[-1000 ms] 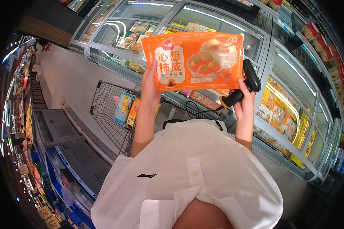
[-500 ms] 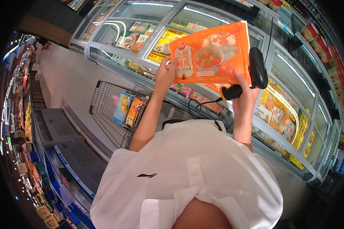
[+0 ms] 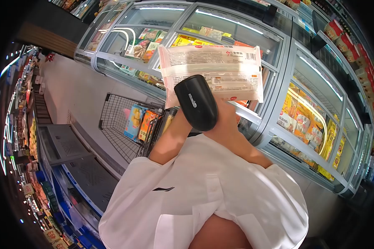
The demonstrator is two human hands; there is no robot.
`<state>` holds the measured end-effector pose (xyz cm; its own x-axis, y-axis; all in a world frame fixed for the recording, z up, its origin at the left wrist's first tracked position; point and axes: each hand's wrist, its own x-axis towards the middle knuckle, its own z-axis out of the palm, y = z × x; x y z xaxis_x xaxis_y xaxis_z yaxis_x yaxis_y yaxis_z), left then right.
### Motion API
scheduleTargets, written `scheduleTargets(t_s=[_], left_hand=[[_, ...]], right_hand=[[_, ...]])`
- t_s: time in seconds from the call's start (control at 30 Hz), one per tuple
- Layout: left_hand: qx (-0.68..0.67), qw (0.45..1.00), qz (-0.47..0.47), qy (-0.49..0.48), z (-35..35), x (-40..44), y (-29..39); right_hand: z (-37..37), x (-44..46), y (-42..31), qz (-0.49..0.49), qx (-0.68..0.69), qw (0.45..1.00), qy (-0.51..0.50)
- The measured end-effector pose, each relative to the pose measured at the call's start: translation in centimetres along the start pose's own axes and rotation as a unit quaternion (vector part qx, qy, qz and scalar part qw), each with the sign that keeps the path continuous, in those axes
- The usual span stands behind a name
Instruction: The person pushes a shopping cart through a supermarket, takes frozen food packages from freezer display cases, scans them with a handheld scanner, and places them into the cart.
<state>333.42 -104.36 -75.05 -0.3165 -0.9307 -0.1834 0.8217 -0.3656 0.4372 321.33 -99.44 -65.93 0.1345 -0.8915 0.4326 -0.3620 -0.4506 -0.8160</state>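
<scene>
A food package [image 3: 237,79] faces me with its pale printed back, a barcode at its upper right corner. My left hand [image 3: 185,116] is at the package's lower left edge, its fingers largely hidden behind the scanner. Held in my right hand [image 3: 225,118] is a black handheld scanner [image 3: 196,103], its head in front of the package's lower left part. The scanner's handle and most of the right fingers are hidden from view.
Glass-topped freezers [image 3: 274,124] with packaged food stretch across the top and right. A wire shopping cart [image 3: 112,120] stands left of my arms, holding a blue package [image 3: 135,121] and an orange package [image 3: 148,125]. Grey and blue crates [image 3: 85,178] are at lower left.
The package has been turned from its orange front to its pale back. My right hand has moved left with the scanner, which is now before the package. My left hand has shifted lower.
</scene>
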Motion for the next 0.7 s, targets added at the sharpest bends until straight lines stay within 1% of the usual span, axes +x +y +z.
scheduleTargets(t_s=[0.03, 0.07, 0.13, 0.17, 0.23, 0.27, 0.33, 0.37, 0.43, 0.47, 0.5, 0.53, 0.57, 0.63, 0.67, 0.7], left_hand=[[-0.017, 1.000, -0.002, -0.003, -0.1, 0.4, 0.4], [-0.035, 0.999, -0.004, -0.005, -0.3, 0.8, 0.9], [-0.071, 0.997, -0.007, -0.009, -0.7, 1.3, 1.8], [-0.088, 0.996, -0.010, -0.012, -1.0, 1.3, 2.6], [-0.122, 0.992, -0.016, -0.020, -1.0, 2.5, 3.0], [-0.140, 0.990, -0.021, -0.024, -1.0, 2.6, 3.0], [-0.175, 0.984, -0.027, -0.031, -1.0, 2.6, 3.2], [-0.175, 0.984, -0.028, -0.032, -1.5, 2.7, 3.4], [-0.241, 0.967, -0.060, -0.051, -2.8, 3.2, 3.7], [-0.241, 0.967, -0.061, -0.051, -3.0, 3.4, 3.7], [-0.225, 0.960, -0.068, -0.150, -3.1, 3.7, 3.6], [-0.207, 0.943, -0.075, -0.248, -3.0, 4.0, 3.6], [-0.207, 0.943, -0.077, -0.249, -3.3, 4.3, 3.7], [-0.148, 0.956, -0.078, -0.243, -4.5, 4.5, 4.0], [-0.147, 0.955, -0.080, -0.243, -5.1, 4.2, 4.2], [-0.165, 0.966, -0.081, -0.180, -5.5, 4.0, 4.3]], right_hand=[[-0.5, -0.3, 0.0, 0.024, 0.022, 0.999, -0.032], [-1.1, -0.6, 0.1, 0.026, 0.023, 0.999, -0.034], [-2.7, -1.4, 0.4, 0.020, 0.063, 0.995, -0.072], [-3.2, -1.9, 0.6, 0.023, 0.064, 0.995, -0.072], [-4.7, -2.8, 1.4, 0.068, 0.112, 0.990, -0.048], [-5.7, -3.3, 2.1, 0.071, 0.111, 0.990, -0.047], [-7.9, -4.3, 3.6, 0.138, 0.065, 0.983, -0.105], [-9.0, -4.2, 3.5, 0.195, 0.032, 0.975, -0.101], [-10.0, -4.0, 4.0, 0.174, -0.011, 0.984, -0.041], [-10.5, -3.8, 4.0, 0.255, 0.046, 0.966, 0.000], [-10.9, -3.6, 4.2, 0.333, 0.102, 0.937, 0.042], [-11.5, -3.2, 4.8, 0.319, 0.088, 0.942, 0.053], [-11.7, -2.6, 4.9, 0.338, 0.151, 0.925, 0.087], [-11.8, -1.1, 4.4, 0.374, 0.245, 0.886, 0.121], [-11.8, -0.7, 4.1, 0.360, 0.293, 0.878, 0.117], [-11.7, 0.0, 3.8, 0.360, 0.294, 0.877, 0.120]])
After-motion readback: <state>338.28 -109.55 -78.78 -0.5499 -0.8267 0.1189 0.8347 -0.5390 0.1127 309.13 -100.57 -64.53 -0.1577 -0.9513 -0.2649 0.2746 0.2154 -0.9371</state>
